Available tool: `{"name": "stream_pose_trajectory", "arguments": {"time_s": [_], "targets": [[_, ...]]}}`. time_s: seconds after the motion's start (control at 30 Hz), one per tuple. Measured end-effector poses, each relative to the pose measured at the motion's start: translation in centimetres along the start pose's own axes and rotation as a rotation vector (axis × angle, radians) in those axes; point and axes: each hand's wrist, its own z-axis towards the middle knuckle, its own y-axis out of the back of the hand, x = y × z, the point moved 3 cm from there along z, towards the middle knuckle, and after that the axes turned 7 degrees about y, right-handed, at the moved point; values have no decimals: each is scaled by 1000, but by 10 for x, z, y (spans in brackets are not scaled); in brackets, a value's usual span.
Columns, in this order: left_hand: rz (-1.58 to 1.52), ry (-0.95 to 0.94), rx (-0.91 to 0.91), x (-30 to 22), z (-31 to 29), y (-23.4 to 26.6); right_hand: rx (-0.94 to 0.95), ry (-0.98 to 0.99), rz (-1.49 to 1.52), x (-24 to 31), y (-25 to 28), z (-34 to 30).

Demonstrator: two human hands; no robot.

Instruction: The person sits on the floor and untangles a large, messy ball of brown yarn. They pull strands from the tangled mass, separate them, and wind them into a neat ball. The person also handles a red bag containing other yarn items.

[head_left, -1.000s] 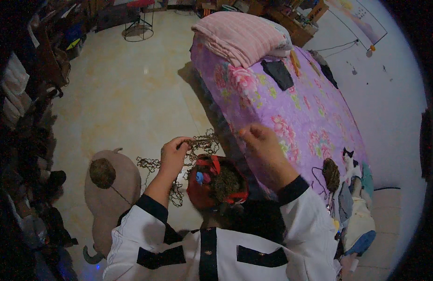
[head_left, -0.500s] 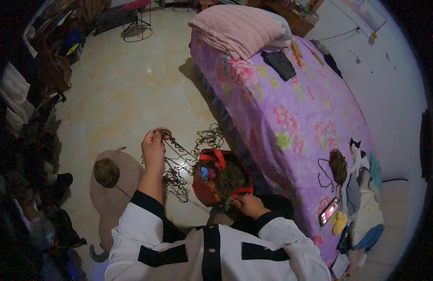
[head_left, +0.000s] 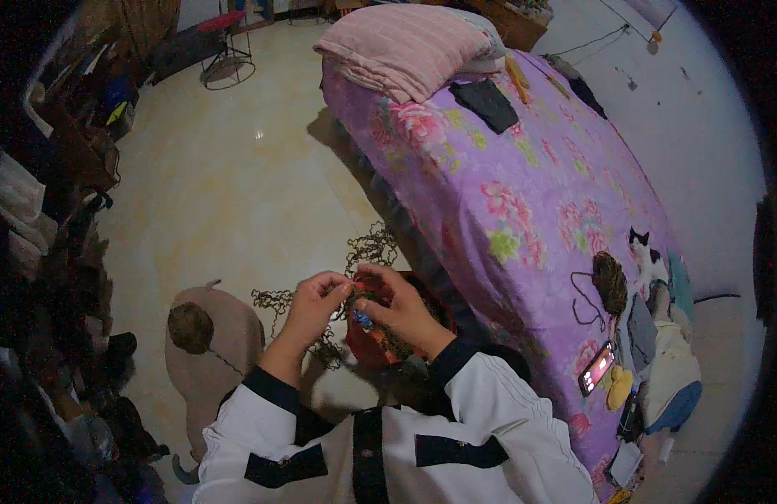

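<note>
My left hand and my right hand meet in front of me, over a red bag. Brown yarn is pinched between the fingertips of my left hand. Curled around the same spot, the fingers of my right hand close on the yarn too; its exact grip is partly hidden. Close under my right thumb shows a small blue item whose kind I cannot make out. Crinkled loose yarn lies on the floor beyond and left of the bag. My right hand and forearm cover much of the bag.
At left, a ball of brown yarn rests on a brownish, rounded cushion. The bed at right bears a folded pink quilt, another yarn bundle, a phone and a black-and-white cat. A stool stands far off.
My left hand has come down and right, toward the bag. My right hand has left the bag's rim and risen to join it at the yarn. The stretched strands have slackened.
</note>
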Motion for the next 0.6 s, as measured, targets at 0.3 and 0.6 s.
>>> {"name": "stream_pose_trajectory", "arguments": {"time_s": [0.3, 0.6], "targets": [[180, -131, -27, 4, 0, -15, 31, -268, -60, -8, 5, -4], [298, -315, -106, 3, 5, -16, -109, -160, 23, -23, 20, -2]]}}
